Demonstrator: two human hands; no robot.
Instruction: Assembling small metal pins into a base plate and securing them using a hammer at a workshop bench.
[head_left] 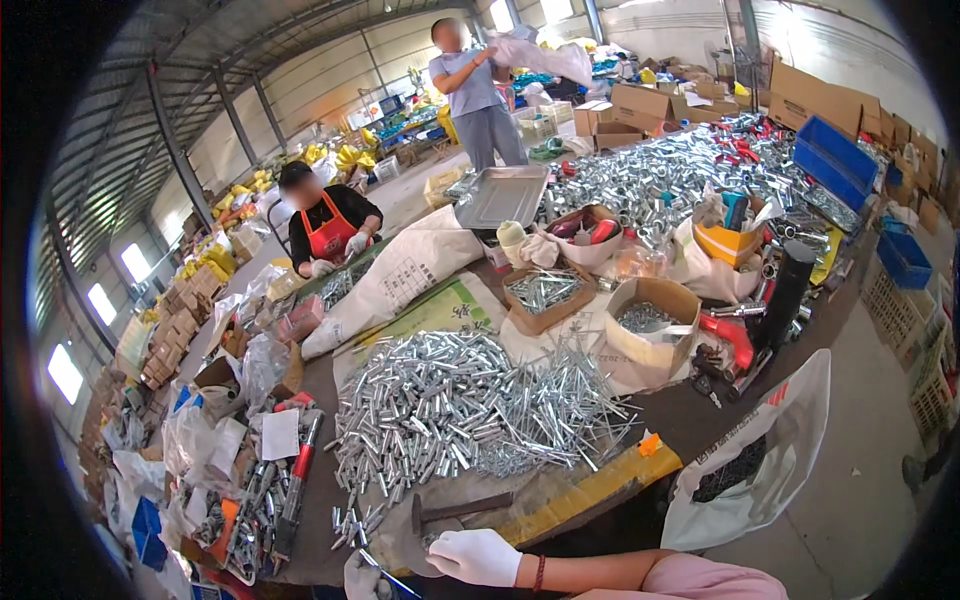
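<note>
Both of my hands wear gloves at the bench's near edge. My left hand [364, 578], partly cut off by the lower edge, is closed around a thin silver metal rod [388, 573]. Beside it my right hand [476, 556] is curled; what its fingers hold, if anything, is hidden. Just beyond lies a dark metal bar [465, 508] over a grey round plate. A few loose silver tubes [352, 525] lie near my left hand. Farther in, a big heap of short silver metal tubes [420, 405] merges on its right with long thin metal pins [565, 405].
Open cardboard boxes of metal parts [548, 292] stand behind the heap. A white sack [750, 460] with dark small parts hangs at right. Tools and plastic bags [265, 500] crowd the left. Two people work beyond: one seated in a red apron [330, 235], one standing [475, 100].
</note>
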